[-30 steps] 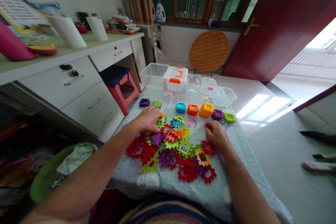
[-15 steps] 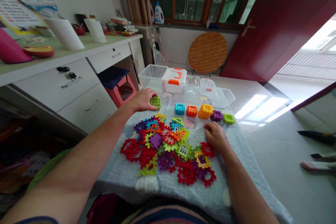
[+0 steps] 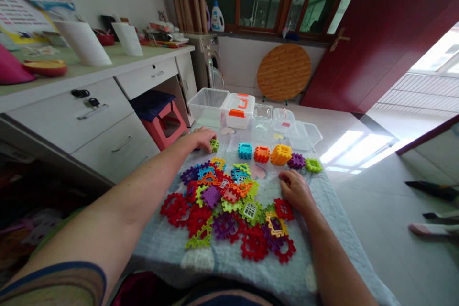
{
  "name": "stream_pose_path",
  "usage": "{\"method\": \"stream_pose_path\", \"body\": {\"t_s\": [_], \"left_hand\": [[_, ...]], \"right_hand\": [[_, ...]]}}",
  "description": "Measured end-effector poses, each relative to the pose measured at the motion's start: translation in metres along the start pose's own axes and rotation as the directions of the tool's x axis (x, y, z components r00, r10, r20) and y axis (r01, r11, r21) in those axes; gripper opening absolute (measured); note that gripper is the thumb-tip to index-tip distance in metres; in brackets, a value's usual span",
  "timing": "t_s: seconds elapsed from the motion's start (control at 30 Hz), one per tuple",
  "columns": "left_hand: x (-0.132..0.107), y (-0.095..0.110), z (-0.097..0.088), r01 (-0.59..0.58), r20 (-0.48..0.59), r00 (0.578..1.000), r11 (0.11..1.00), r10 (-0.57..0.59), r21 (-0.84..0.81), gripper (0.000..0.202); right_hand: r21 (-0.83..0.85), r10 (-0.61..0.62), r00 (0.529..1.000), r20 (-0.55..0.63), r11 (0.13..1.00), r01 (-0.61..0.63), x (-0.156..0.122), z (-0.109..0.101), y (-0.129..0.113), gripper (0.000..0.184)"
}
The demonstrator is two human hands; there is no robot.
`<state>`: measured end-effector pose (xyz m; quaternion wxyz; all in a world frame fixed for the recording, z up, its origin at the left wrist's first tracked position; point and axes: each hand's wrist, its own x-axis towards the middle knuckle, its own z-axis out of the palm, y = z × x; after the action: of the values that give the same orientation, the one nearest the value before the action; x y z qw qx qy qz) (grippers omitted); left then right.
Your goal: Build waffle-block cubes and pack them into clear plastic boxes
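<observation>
My left hand is at the far left of the cloth-covered table, its fingers closed on a green interlocking building piece that it partly hides. My right hand rests on the cloth with its fingers curled in, and nothing shows in them. Just beyond it runs a row of stacked pieces: blue, orange, yellow, purple and green. Between my forearms lies a loose pile of notched pieces in red, purple, green, orange and blue.
Along the table's far edge stand an open clear bin, a lidded box with orange clips and smaller clear containers. A white desk and a pink stool are to the left. A red door is at right.
My left hand has shifted slightly left and turned over the green piece, covering more of it. My right hand stays in nearly the same place. The view has moved a little.
</observation>
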<state>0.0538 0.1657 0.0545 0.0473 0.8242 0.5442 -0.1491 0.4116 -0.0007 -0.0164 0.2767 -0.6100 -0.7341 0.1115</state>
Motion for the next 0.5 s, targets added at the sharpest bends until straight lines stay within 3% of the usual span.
{"method": "stream_pose_path", "body": {"t_s": [0.1, 0.37, 0.5], "left_hand": [[0.0004, 0.0010, 0.0027, 0.018, 0.033, 0.999, 1.000, -0.018, -0.019, 0.067], [0.0011, 0.0035, 0.0068, 0.001, -0.016, 1.000, 1.000, -0.001, -0.028, 0.058], [-0.0023, 0.0050, 0.0052, 0.011, -0.051, 0.999, 0.999, -0.013, -0.030, 0.070]], "right_hand": [[0.005, 0.006, 1.000, -0.001, 1.000, -0.006, -0.0001, -0.0004, -0.0007, 0.018], [0.001, -0.010, 1.000, -0.015, 1.000, 0.010, -0.0005, 0.0003, 0.0006, 0.018], [0.000, -0.015, 1.000, -0.016, 1.000, 0.015, -0.0001, 0.0011, 0.0029, 0.018]]}}
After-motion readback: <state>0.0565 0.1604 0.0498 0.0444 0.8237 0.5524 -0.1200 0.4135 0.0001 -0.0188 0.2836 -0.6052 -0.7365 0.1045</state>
